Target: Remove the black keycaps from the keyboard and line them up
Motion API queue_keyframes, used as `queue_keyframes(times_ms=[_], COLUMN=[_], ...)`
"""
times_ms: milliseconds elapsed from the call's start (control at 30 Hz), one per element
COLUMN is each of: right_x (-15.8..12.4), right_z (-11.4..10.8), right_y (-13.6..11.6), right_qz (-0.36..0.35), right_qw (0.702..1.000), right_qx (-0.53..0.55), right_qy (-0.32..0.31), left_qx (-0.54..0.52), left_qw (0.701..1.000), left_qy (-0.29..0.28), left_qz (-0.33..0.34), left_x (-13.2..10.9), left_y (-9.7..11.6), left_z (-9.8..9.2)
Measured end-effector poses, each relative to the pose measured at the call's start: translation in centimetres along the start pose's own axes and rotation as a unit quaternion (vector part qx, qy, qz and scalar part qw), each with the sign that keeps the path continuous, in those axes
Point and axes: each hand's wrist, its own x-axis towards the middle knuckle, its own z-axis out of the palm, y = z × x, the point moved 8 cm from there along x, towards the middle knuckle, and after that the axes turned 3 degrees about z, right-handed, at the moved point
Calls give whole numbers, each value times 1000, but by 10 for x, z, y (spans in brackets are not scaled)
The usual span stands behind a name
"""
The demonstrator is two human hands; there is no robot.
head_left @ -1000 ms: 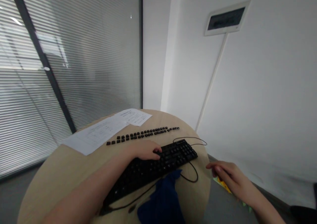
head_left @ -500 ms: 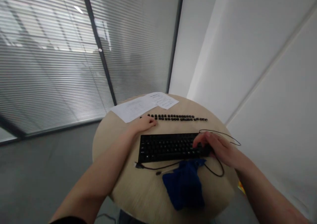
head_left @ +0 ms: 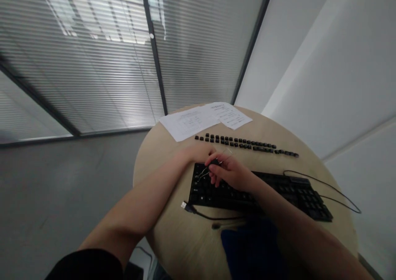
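A black keyboard (head_left: 278, 189) lies across the round wooden table (head_left: 173, 230). My right hand (head_left: 232, 173) hovers over the keyboard's left end, its fingers pinched on a small dark-handled tool (head_left: 213, 162) with thin wire loops (head_left: 202, 173) reaching down to the keys. My left hand (head_left: 196, 152) rests on the table at the keyboard's far left corner, right beside the tool. Its fingertips are hidden behind my right hand. A long row of loose black keycaps (head_left: 247, 143) lies on the table beyond the keyboard.
Two printed sheets (head_left: 192, 121) (head_left: 230, 115) lie at the table's far edge. A blue cloth (head_left: 253, 251) sits near me, below the keyboard. The keyboard's cable (head_left: 340, 189) loops at the right, and its USB plug (head_left: 185, 205) lies at the left. Glass walls with blinds stand behind.
My right hand has moved from the keyboard's right end to its left end and now pinches the wire tool. My left hand drew back from the keycap row. The view shifted.
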Motion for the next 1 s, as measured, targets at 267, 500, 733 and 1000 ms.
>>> queue_keyframes(times_ms=[267, 500, 733, 1000], right_x=[8, 13, 16, 19], right_z=[-9, -8, -12, -13], right_y=[46, 47, 51, 52], right_qz=[13, 23, 48, 27], right_qw=[993, 993, 991, 991], right_qx=[-7, 15, 40, 66], right_qy=[117, 111, 118, 111], left_qx=[67, 88, 113, 104], left_qw=[995, 994, 993, 994], left_qy=[-73, -65, -42, -37], left_qz=[11, 3, 4, 0], left_x=[0, -1, -1, 1], left_y=[7, 0, -7, -12], left_z=[11, 10, 11, 11])
